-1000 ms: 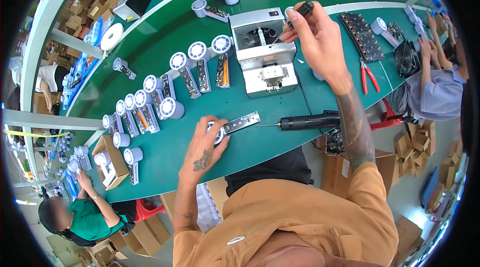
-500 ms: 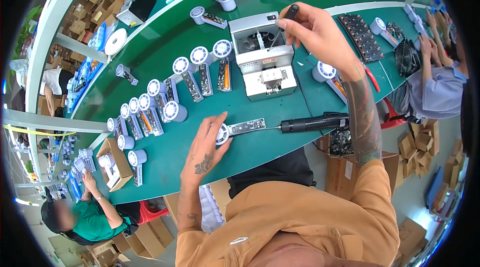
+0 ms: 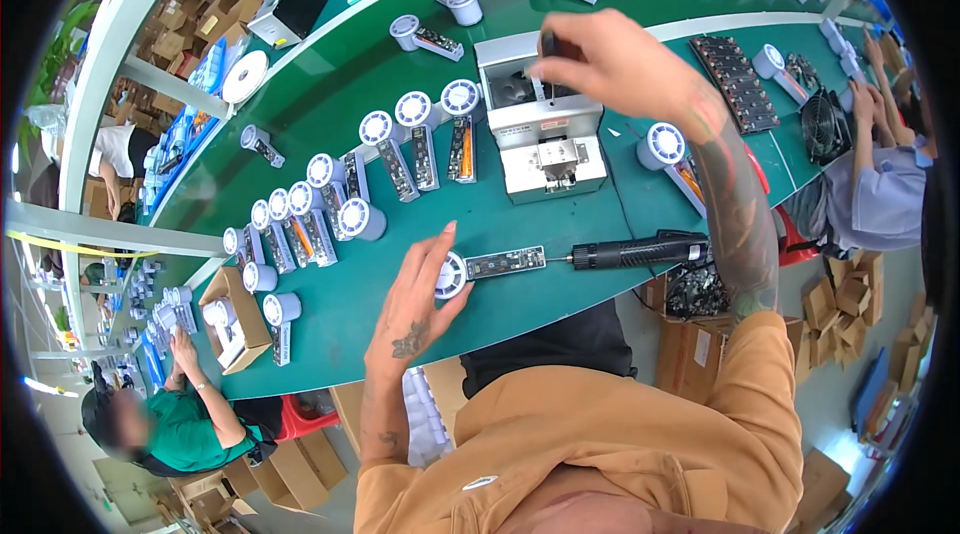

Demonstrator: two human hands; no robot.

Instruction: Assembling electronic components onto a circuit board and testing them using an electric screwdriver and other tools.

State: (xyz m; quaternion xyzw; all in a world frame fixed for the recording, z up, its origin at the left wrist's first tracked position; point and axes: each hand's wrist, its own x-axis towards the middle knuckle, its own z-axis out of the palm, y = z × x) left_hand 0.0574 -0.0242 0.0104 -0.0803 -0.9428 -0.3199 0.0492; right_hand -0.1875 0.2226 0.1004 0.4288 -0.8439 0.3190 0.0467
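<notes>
My left hand [image 3: 412, 309] steadies a white handheld fan [image 3: 505, 262] lying on the green table, its thumb and fingers around the round head. The fan's handle is uncovered, with a circuit board showing inside. My right hand [image 3: 605, 59] grips a black-handled screwdriver [image 3: 547, 44], its handle partly hidden by the fingers. The screwdriver points down into the open top of a white and grey screw feeder [image 3: 545, 124]; its tip is hard to make out. A black electric screwdriver [image 3: 640, 250] lies right of the fan, its bit toward the handle end.
Several similar fans [image 3: 395, 159] stand in a row left of the feeder, and more lie along the far side. A cardboard box [image 3: 237, 319] holds white parts at left. Black tray [image 3: 735, 84] and red-handled tool [image 3: 757, 172] lie at right. Co-workers sit on both sides.
My right hand has moved left and turned over the feeder, bringing the screwdriver more upright inside its open top. My left hand stays on the fan. The whole view has shifted slightly.
</notes>
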